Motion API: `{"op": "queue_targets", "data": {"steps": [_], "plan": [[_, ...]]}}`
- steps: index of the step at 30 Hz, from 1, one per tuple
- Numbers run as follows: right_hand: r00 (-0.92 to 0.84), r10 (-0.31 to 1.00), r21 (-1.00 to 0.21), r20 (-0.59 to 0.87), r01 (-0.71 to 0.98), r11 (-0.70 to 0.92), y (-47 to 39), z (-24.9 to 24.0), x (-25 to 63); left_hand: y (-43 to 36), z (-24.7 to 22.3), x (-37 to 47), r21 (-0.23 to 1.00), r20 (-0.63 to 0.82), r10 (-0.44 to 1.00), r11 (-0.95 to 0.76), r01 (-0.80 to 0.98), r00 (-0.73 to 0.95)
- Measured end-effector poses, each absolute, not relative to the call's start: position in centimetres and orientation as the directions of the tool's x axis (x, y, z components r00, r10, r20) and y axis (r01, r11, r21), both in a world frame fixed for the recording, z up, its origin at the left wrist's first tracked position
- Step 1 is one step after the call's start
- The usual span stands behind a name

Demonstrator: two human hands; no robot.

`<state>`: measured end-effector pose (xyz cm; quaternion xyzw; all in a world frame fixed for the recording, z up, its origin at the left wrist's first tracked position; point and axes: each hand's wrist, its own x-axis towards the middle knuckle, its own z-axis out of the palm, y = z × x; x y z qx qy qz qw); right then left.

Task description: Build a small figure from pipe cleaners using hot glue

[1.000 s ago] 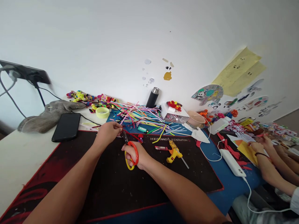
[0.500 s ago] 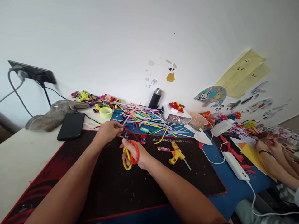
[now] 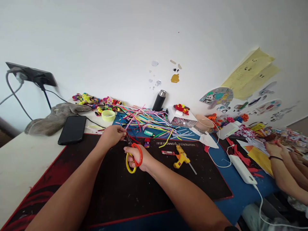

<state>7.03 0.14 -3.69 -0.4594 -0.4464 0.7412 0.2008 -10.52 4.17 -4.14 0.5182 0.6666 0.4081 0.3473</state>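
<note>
My right hand (image 3: 141, 158) grips a pair of scissors (image 3: 139, 157) by its red and yellow handle loops. The blades (image 3: 129, 140) point up and away, towards the fingertips of my left hand (image 3: 113, 134). Those fingers are pinched together at the blade tips; whatever they hold is too small and hidden to make out. Just right of the blades, a small purple and red figure (image 3: 147, 143) sits on the black mat (image 3: 115, 192). Behind both hands spreads a pile of colourful pipe cleaners (image 3: 146, 117).
A yellow glue gun (image 3: 181, 157) and a red lighter (image 3: 168, 153) lie right of my hands. Left are a phone (image 3: 72, 130) and a roll of tape (image 3: 108, 115). A black flask (image 3: 159, 101) stands behind. A co-worker's hands (image 3: 276, 149) are at far right, past a white power strip (image 3: 244, 170).
The scissors and my right hand have shifted very slightly. My left hand stays pinched beside the blades. At far right, the co-worker's hands have moved a little.
</note>
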Motion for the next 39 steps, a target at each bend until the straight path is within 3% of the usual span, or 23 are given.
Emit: {"op": "queue_targets", "data": {"steps": [7, 12, 19, 21, 23, 26, 28, 32, 37, 39], "plan": [[-0.474, 0.751, -0.878, -0.46, 0.115, -0.465, -0.4, -3.4, 6.8, 4.2, -3.9, -10.7, 0.938, -0.059, 0.972, 0.133, 0.321, -0.23], [-0.514, 0.748, -0.897, -0.419, 0.109, -0.428, -0.4, -3.1, 6.9, 4.1, -3.6, -10.9, 0.965, 0.027, 0.95, 0.056, 0.255, -0.311], [-0.588, 0.732, -0.913, -0.344, 0.391, -0.115, -0.1, -2.1, 7.8, 3.9, -2.6, -10.7, 0.991, 0.135, 0.867, -0.109, 0.083, -0.48], [-0.596, 0.749, -0.827, -0.288, 0.55, 0.12, -0.1, -1.3, 8.2, 3.8, -2.3, -10.4, 0.988, 0.152, 0.849, -0.148, 0.049, -0.506], [-0.622, 0.762, -0.633, -0.178, 0.666, 0.396, -0.1, -0.4, 8.5, 3.6, -2.1, -10.2, 0.986, 0.162, 0.841, -0.163, 0.044, -0.516], [-0.707, 0.687, -0.414, -0.166, 0.682, 0.602, -0.3, 1.0, 8.9, 3.5, -1.9, -10.0, 0.985, 0.169, 0.844, -0.166, 0.051, -0.51], [-0.727, 0.667, -0.386, -0.163, 0.669, 0.635, -0.3, 1.9, 9.1, 3.5, -1.8, -10.0, 0.984, 0.173, 0.849, -0.171, 0.05, -0.5], [-0.627, 0.776, -0.362, -0.07, 0.741, 0.566, 1.0, 3.3, 9.8, 3.2, -1.2, -9.6, 0.987, 0.163, 0.847, -0.146, 0.072, -0.506], [-0.526, 0.848, -0.145, -0.068, 0.846, 0.513, 3.4, 2.4, 10.6, 3.0, -0.9, -9.0, 0.988, 0.152, 0.867, -0.12, 0.096, -0.474], [-0.52, 0.851, -0.116, -0.075, 0.852, 0.51, 3.9, 1.6, 10.7, 3.1, -1.2, -8.9, 0.987, 0.158, 0.88, -0.124, 0.105, -0.448]]}}
